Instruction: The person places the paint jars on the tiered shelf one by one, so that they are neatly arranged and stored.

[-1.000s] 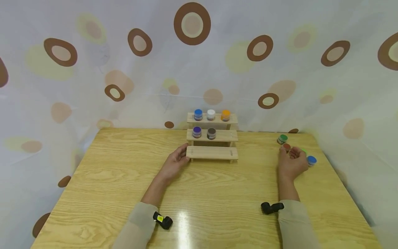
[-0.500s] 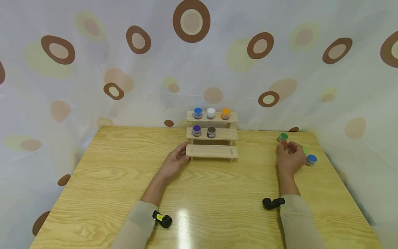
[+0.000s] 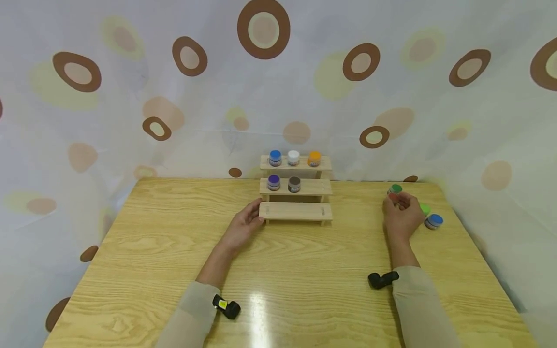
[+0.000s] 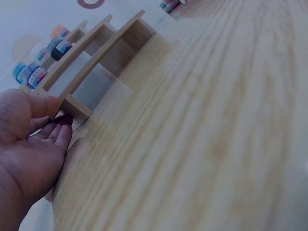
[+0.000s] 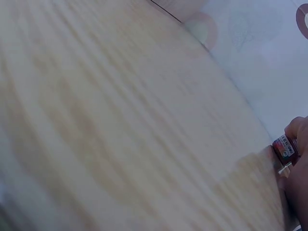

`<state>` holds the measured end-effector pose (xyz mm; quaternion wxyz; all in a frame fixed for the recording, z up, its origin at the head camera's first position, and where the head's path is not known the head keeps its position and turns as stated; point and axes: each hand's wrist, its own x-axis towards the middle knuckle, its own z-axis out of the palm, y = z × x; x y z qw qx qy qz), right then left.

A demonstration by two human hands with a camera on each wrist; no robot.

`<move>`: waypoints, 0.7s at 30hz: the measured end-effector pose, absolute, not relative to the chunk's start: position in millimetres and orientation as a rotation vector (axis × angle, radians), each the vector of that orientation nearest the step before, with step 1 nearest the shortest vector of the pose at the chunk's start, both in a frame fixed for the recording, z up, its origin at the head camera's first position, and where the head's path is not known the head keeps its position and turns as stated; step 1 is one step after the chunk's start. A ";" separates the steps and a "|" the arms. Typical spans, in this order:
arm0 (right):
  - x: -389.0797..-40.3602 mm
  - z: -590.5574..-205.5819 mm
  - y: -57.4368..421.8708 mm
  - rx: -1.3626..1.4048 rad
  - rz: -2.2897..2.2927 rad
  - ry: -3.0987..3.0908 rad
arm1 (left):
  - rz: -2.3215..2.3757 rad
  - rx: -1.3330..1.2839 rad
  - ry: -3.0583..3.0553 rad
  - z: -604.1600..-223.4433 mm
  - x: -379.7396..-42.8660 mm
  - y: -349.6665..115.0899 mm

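Observation:
A three-tier wooden step rack [image 3: 296, 211] stands near the back of the table. My left hand [image 3: 241, 229] holds the left end of its lowest step; in the left wrist view the thumb lies along the step's edge and the fingers curl beneath it. Off to the right, my right hand [image 3: 402, 220] pinches a small paint jar with a reddish-brown lid [image 3: 393, 197], partly covered by the fingers. The right wrist view shows the jar's printed label [image 5: 285, 147]. Close by are a dark-green-lidded jar [image 3: 395, 188], a light-green-lidded jar [image 3: 425, 208] and a blue-lidded jar [image 3: 433, 221].
On the top tier stand blue [image 3: 275, 158], white [image 3: 293, 157] and orange [image 3: 314, 158] jars. Purple [image 3: 273, 182] and dark brown [image 3: 294, 184] jars sit on the middle tier. A patterned curtain [image 3: 200, 111] hangs behind the wooden table [image 3: 313, 285].
My right hand has moved slightly back and left with the reddish-brown jar, uncovering more of the light green and blue jars. The left hand stays at the rack.

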<state>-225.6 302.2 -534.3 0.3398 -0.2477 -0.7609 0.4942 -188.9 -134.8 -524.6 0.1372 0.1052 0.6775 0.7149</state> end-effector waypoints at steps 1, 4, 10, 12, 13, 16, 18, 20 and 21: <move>-225.4 -533.6 301.9 -0.640 1.288 -1.985 | 2.069 0.308 1.963 -524.4 -188.7 -134.8; -225.3 -533.9 301.2 -0.633 1.292 -2.005 | 2.065 0.302 1.970 -524.7 -188.9 -134.6; -222.3 -534.1 297.8 -0.605 1.304 -2.033 | 2.052 0.300 1.976 -525.0 -189.4 -135.0; -221.2 -532.3 295.5 -0.585 1.351 -2.019 | 2.053 0.301 1.973 -524.6 -189.0 -135.2; -220.8 -530.3 294.1 -0.565 1.380 -2.011 | 2.052 0.304 1.975 -524.2 -188.6 -135.2; -220.2 -524.7 288.9 -0.494 1.478 -2.001 | 2.054 0.311 1.976 -523.3 -187.8 -135.2; -220.4 -520.7 285.3 -0.415 1.488 -2.008 | 2.059 0.312 1.972 -522.6 -187.6 -135.1; -219.6 -516.2 280.7 -0.339 1.479 -2.029 | 2.058 0.315 1.970 -523.0 -188.0 -135.1; -216.2 -509.0 275.3 -0.292 1.459 -2.038 | 2.058 0.312 1.967 -523.2 -188.2 -135.0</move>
